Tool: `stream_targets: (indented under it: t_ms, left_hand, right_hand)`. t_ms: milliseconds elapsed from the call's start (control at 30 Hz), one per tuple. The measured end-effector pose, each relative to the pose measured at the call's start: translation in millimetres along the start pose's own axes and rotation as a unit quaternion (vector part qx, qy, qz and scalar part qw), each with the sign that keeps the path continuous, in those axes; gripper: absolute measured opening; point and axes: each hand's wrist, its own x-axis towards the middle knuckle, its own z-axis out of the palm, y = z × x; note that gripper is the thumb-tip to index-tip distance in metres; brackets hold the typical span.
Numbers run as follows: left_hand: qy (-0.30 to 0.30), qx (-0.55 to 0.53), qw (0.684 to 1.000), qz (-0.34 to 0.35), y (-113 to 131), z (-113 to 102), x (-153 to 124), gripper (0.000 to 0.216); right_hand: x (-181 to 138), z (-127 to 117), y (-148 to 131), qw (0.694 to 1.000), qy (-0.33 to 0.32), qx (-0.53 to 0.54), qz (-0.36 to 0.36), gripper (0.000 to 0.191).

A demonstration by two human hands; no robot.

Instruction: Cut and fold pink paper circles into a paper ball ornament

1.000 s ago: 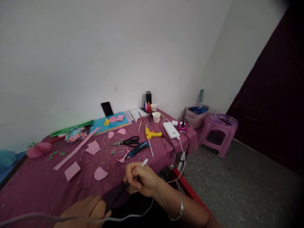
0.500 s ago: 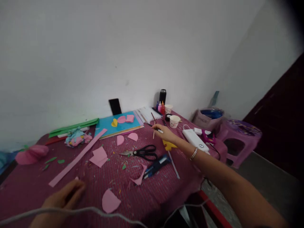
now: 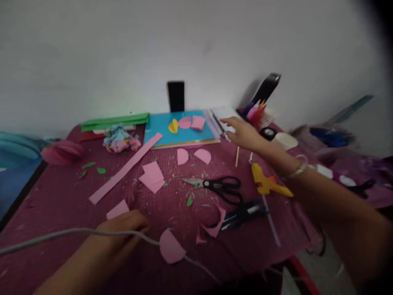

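My right hand reaches over the far right of the table with its fingers stretched out and nothing visible in them. Beside its fingertips a dark pen lies on white paper sheets. At the near left, my left hand is blurred, its fingers curled together. What they hold, if anything, is hidden. A pink paper piece shows just behind that hand; I cannot tell whether they touch. To its right lies a pink half-round paper. Black-handled scissors rest mid-table.
A grey cable crosses in front of my left hand. A yellow glue gun lies beneath my right forearm, near a blue cutter. A long pink strip, blue sheets, a standing phone and a paper cup are around.
My right hand has let go of the pen, which now lies on the white sheets. The view has turned and moved nearer. My left hand is slightly further right, showing more of the pink piece.
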Motion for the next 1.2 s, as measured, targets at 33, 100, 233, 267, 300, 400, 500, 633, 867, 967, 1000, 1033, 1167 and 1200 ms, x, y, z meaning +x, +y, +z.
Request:
stream_targets:
  t_ms: [33, 100, 233, 267, 300, 400, 500, 633, 867, 967, 1000, 1033, 1167, 1200]
  left_hand:
    - [-0.036, 0.003, 0.999, -0.004, 3, -4, 8, 0.012]
    - [-0.094, 0.009, 0.995, -0.01, 6, -8, 22, 0.01]
    - [-0.231, 0.048, 0.968, 0.086, 12, -6, 36, 0.011]
    - [-0.247, 0.065, 0.961, 0.107, 13, -4, 36, 0.013]
    - [-0.257, 0.087, 0.955, 0.124, 13, -1, 35, 0.015]
    - [-0.249, 0.154, 0.941, 0.168, 7, 11, 28, 0.019]
    - [-0.225, 0.196, 0.933, 0.2, 2, 26, 19, 0.026]
    - [-0.2, 0.244, 0.928, 0.199, 3, 41, 12, 0.033]
    - [-0.177, 0.155, 0.969, 0.078, 8, 39, 18, 0.012]
    - [-0.092, -0.009, 0.996, -0.012, 24, 37, 26, 0.015]
    - [-0.054, -0.067, 0.996, -0.032, 29, 39, 31, 0.015]
    - [-0.014, -0.12, 0.992, -0.044, 35, 43, 35, 0.017]
    - [0.127, -0.224, 0.965, -0.04, 44, 70, 54, 0.016]
    - [0.145, -0.226, 0.962, -0.039, 44, 77, 56, 0.015]
  right_hand:
    - [-15, 2, -7, 0.999, -0.008, -0.005, -0.048, 0.047]
    - [-50, 3, -23, 0.996, -0.028, 0.004, -0.09, 0.041]
    - [-117, -1, -57, 0.995, -0.047, 0.038, -0.085, 0.032]
    - [-131, -2, -64, 0.994, -0.062, 0.048, -0.077, 0.032]
    - [-142, -2, -72, 0.993, -0.071, 0.058, -0.07, 0.032]
    - [-164, -3, -89, 0.991, -0.097, 0.07, -0.064, 0.031]
    - [-171, 0, -102, 0.988, -0.107, 0.071, -0.087, 0.029]
    - [-165, 7, -118, 0.98, -0.121, 0.088, -0.132, 0.026]
    - [-146, 12, -143, 0.96, -0.151, 0.161, -0.172, 0.026]
    - [-134, 18, -145, 0.936, -0.173, 0.292, -0.094, 0.03]
    - [-130, 22, -145, 0.909, -0.19, 0.366, -0.065, 0.032]
    - [-125, 27, -146, 0.868, -0.21, 0.448, -0.042, 0.037]
    - [-111, 48, -151, 0.709, -0.24, 0.662, 0.05, 0.055]
    - [-110, 51, -153, 0.701, -0.235, 0.669, 0.079, 0.054]
